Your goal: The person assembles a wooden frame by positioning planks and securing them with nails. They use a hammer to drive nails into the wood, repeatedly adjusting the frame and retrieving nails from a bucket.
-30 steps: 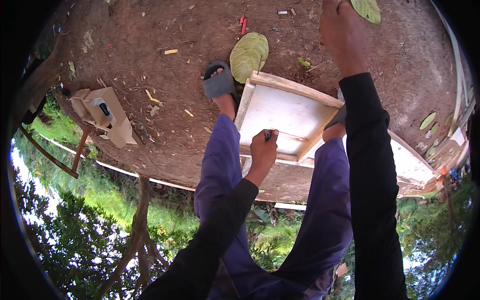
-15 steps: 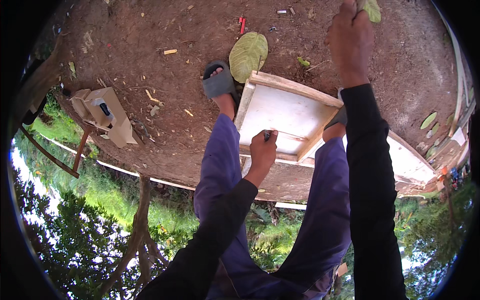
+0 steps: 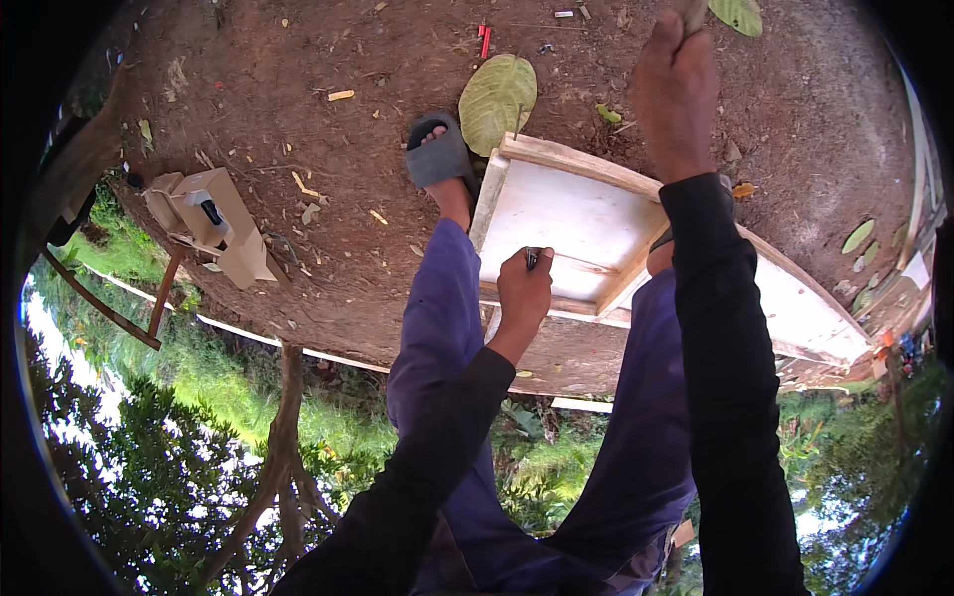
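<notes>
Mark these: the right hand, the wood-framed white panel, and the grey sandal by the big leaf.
Right hand (image 3: pixel 679 107): head view, on the back of the hand.
Wood-framed white panel (image 3: pixel 571 207): head view, on its bare white face.
Grey sandal (image 3: pixel 438 162): head view, on its strap.

no legible text, labels, brands, numbers or signs anywhere in the frame.
</notes>
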Demonstrator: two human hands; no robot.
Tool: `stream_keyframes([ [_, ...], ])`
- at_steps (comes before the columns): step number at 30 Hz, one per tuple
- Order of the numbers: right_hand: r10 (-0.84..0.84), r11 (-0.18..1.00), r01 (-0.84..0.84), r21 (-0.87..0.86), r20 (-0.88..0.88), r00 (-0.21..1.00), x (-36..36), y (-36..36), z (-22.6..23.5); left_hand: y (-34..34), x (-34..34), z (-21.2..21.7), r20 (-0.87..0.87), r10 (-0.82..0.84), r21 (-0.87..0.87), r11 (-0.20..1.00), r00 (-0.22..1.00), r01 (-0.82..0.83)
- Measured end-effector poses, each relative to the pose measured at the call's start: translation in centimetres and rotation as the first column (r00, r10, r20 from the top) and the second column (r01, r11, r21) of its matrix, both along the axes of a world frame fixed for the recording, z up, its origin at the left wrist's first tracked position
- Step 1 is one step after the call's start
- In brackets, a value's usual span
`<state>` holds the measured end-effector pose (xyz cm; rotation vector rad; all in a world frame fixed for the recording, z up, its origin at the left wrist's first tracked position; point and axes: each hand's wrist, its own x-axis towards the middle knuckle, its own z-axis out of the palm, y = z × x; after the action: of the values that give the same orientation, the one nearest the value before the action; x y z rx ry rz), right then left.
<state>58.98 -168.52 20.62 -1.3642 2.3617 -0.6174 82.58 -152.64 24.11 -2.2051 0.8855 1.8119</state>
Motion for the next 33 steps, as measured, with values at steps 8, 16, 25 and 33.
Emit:
stream_keyframes([
  [8,-0.323,0.662,-0.036,0.749,0.328,0.888,4.8,14.5,3.9,-1.3,1.3,-1.5,0.148,0.012,-0.029,1.000,0.989,-0.007],
  [16,-0.751,0.533,0.128,0.837,0.398,0.527,5.7,18.6,7.2,-5.6,7.1,-13.1,0.519,-0.489,-0.336,0.637,0.701,0.693],
  [25,-0.710,0.487,0.026,0.873,0.379,0.594,7.7,19.6,5.5,-3.7,5.4,-15.4,0.286,-0.634,-0.134,0.716,0.719,0.685],
  [33,-0.398,0.592,-0.127,0.796,0.426,0.812,8.0,16.1,3.1,-3.3,4.4,-15.2,0.342,-0.634,-0.116,0.704,0.693,0.701],
])
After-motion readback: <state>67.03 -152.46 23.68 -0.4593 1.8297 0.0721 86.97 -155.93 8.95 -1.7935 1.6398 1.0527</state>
